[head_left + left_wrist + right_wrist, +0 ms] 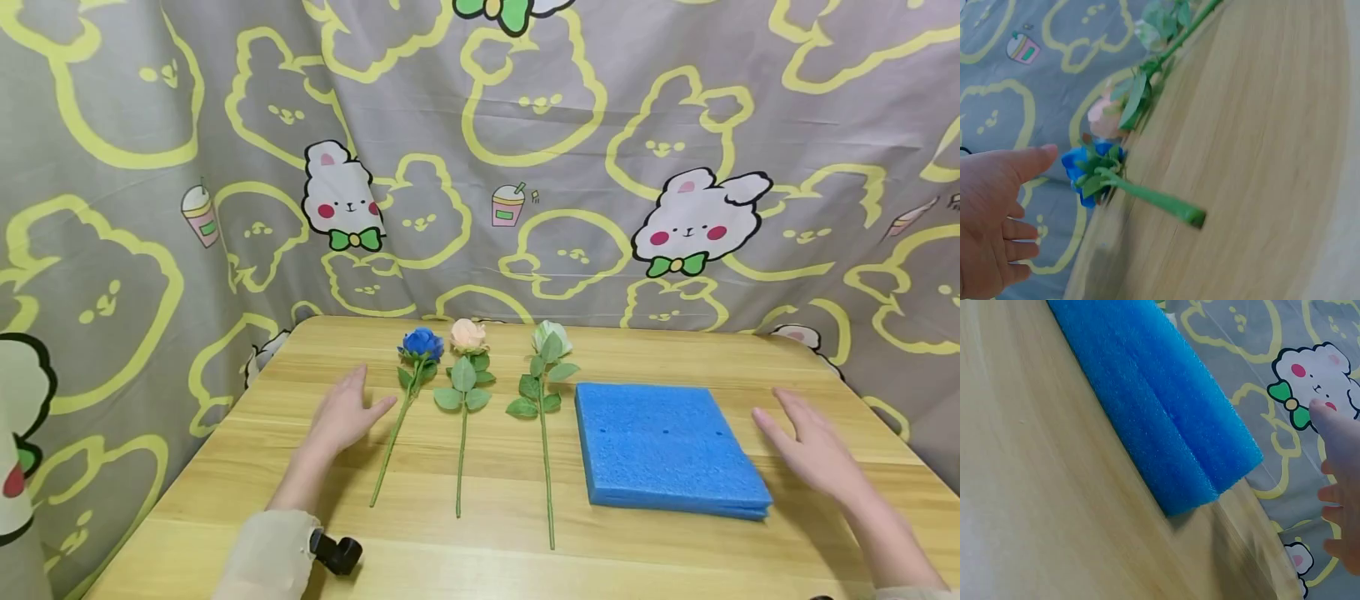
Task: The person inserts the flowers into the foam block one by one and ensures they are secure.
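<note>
Lying just right of the left hand (345, 414), the blue rose (418, 354) is the nearest thing to its thumb, which points at the stem across a narrow gap. The rose's long axis runs from a bloom at the far side down toward the person, slanting a little left, so it passes the thumb tip side-on. The left fingers are extended and hold nothing; the right hand (813, 450) is likewise bare, its fingers stretched forward.

The peach rose (463, 375) comes next, nearly straight toward the person, then the white rose (552, 346), its stem tipping slightly right — the three stems spread apart at their near ends, with wood showing between them. All three are nearer the left hand than the right.

Right of the white rose sits the foam (667, 450), flat, with dark spots in a row on its top. Its right edge faces the right thumb, apart from it. Beyond the blooms the surface (480, 575) ends close by, against the cloth (420, 83) — the more generous room is on the near side, by the stem ends.
</note>
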`<action>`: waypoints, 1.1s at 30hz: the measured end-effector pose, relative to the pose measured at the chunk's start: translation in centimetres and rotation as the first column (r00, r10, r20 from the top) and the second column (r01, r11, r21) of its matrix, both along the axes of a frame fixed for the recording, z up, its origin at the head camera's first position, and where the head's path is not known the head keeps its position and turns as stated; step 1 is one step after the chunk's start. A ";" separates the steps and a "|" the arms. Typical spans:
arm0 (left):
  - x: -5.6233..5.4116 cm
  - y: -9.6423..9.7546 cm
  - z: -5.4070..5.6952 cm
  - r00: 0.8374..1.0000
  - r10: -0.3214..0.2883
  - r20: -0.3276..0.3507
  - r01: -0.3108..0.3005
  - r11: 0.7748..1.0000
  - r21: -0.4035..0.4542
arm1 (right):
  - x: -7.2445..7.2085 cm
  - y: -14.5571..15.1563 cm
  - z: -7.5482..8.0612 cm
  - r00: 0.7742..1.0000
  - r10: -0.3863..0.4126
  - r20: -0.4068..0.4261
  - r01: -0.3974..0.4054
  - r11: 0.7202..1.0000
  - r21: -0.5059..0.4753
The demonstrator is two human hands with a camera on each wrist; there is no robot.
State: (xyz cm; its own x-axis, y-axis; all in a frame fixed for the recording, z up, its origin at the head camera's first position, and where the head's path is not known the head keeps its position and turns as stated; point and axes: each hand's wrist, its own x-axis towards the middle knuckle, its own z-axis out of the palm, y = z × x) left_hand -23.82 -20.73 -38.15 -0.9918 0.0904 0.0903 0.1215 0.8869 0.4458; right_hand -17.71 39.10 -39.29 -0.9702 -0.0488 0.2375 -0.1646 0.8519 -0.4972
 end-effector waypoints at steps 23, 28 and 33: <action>0.6 1.8 -1.6 0.963 -0.035 0.269 -0.151 0.752 0.642 | 2.0 -0.3 -2.5 0.926 0.369 0.078 -0.306 0.855 -0.419; 0.6 2.0 -2.0 0.959 -0.038 0.280 -0.155 0.756 0.635 | 2.1 -0.2 -2.8 0.917 0.392 0.073 -0.325 0.841 -0.433; 0.5 2.1 -2.2 0.958 -0.015 0.286 -0.169 0.775 0.609 | 2.2 -0.3 -2.9 0.911 0.408 0.063 -0.337 0.823 -0.457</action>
